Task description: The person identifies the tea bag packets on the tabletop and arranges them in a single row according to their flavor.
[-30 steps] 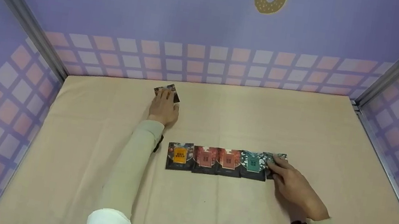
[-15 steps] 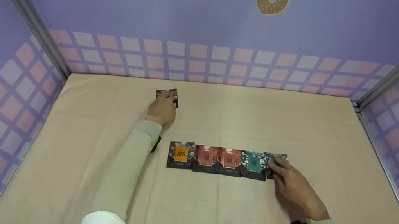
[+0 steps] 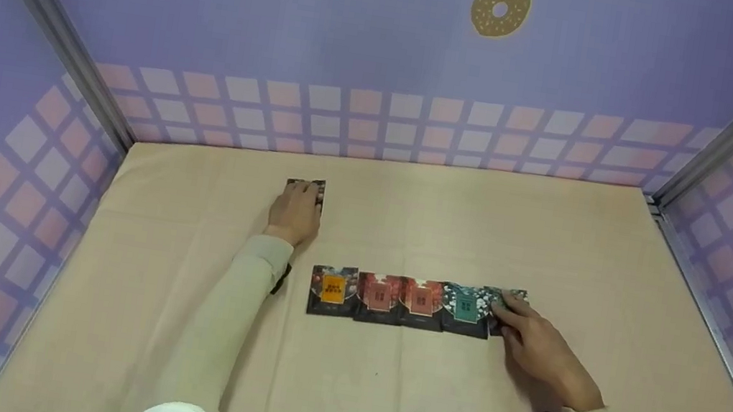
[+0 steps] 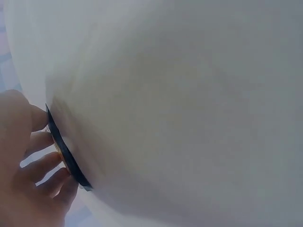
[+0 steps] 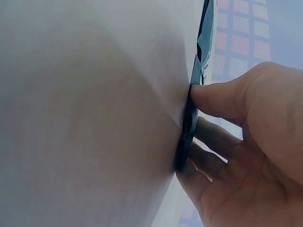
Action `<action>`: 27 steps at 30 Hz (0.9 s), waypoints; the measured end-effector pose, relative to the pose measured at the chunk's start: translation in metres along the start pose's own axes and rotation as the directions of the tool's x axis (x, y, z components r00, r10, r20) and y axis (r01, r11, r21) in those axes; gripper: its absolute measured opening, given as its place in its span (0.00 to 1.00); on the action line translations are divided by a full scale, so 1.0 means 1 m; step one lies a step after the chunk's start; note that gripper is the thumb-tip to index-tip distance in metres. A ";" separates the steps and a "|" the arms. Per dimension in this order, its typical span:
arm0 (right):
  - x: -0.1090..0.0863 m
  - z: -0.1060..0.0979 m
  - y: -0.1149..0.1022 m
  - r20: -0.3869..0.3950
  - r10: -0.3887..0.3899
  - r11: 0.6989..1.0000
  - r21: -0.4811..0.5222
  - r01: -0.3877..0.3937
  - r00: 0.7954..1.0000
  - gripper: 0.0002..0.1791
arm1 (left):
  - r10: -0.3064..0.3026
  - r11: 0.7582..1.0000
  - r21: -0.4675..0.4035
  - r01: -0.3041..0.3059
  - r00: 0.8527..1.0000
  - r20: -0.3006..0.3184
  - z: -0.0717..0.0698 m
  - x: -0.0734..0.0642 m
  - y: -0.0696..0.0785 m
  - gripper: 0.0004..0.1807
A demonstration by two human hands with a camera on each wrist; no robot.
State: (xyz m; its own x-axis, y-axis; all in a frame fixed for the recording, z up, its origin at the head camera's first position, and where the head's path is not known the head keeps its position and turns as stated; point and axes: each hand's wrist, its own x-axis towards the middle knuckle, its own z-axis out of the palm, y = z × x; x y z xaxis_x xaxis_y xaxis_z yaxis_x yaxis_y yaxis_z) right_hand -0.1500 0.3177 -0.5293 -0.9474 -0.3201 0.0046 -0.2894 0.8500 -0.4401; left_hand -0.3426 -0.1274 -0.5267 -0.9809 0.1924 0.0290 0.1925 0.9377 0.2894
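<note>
My left hand [image 3: 294, 213] lies over a small dark printed sachet [image 4: 67, 153] on the cloth near the back wall. Its bent fingers and thumb hold the sachet, hiding most of its face. Farther right, my right hand [image 3: 536, 337] grips a green and black sachet [image 5: 187, 135] between thumb and fingers. That sachet ends a row on the cloth. From the left, the row has one with an orange label [image 3: 332, 289], two red ones, the nearer to the right being a red sachet [image 3: 422, 303], and a teal-labelled sachet [image 3: 466, 308]. Neighbours touch or slightly overlap.
A beige cloth [image 3: 339, 391] covers the table. Purple walls [image 3: 378, 33] with a checked border stand at the back and both sides, with metal posts [image 3: 729, 115] in the corners.
My left hand has drawn its sachet towards me and turned it until it lies nearly square. My right hand and the row have stayed put; the head view has shifted slightly.
</note>
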 end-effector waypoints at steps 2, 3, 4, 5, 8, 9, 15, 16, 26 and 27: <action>-0.001 0.000 -0.001 0.000 -0.003 1.000 -0.003 0.003 1.000 0.25 | 0.009 1.000 -0.007 -0.009 1.000 0.004 -0.001 -0.005 -0.001 0.27; -0.001 0.000 -0.001 0.002 -0.001 1.000 -0.001 0.001 1.000 0.25 | 0.010 1.000 -0.014 -0.010 1.000 0.007 -0.002 -0.008 -0.001 0.27; -0.001 0.000 -0.002 0.003 0.003 1.000 0.000 -0.003 1.000 0.25 | 0.011 1.000 -0.020 -0.011 1.000 0.009 -0.004 -0.011 -0.001 0.27; -0.002 -0.001 -0.002 0.006 0.007 1.000 0.001 -0.007 1.000 0.25 | 0.017 1.000 -0.020 -0.017 1.000 0.007 -0.005 -0.013 -0.001 0.27; -0.002 -0.001 -0.002 0.007 0.016 1.000 0.001 -0.016 1.000 0.25 | 0.030 0.999 -0.013 -0.030 0.999 0.013 -0.007 -0.021 -0.003 0.26; -0.002 -0.001 -0.001 0.008 0.018 1.000 -0.001 -0.018 1.000 0.25 | 0.033 0.999 -0.009 -0.033 0.999 0.017 -0.007 -0.023 -0.004 0.26; -0.002 0.000 -0.003 0.018 0.033 0.999 -0.009 -0.033 0.999 0.25 | 0.048 0.999 -0.004 -0.048 0.998 0.044 -0.009 -0.035 -0.009 0.26; -0.002 0.000 -0.003 0.020 0.036 0.999 -0.007 -0.036 0.999 0.25 | 0.050 0.999 -0.006 -0.050 0.998 0.048 -0.009 -0.037 -0.010 0.25; -0.002 -0.001 -0.003 0.023 0.027 1.000 -0.004 -0.027 0.999 0.25 | 0.073 0.997 0.002 -0.073 0.997 0.032 -0.011 -0.061 -0.017 0.25; -0.001 -0.001 -0.003 0.022 0.025 1.000 -0.004 -0.025 0.999 0.25 | 0.081 0.997 0.000 -0.081 0.996 0.028 -0.011 -0.063 -0.017 0.25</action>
State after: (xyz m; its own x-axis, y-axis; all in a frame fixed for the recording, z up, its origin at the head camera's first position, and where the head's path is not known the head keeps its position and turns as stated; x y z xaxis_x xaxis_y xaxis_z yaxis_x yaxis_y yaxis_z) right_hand -0.1480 0.3162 -0.5267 -0.9510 -0.3080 -0.0257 -0.2664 0.8592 -0.4368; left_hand -0.2848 -0.1589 -0.5226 -0.9610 0.2754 0.0257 0.2711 0.9192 0.2857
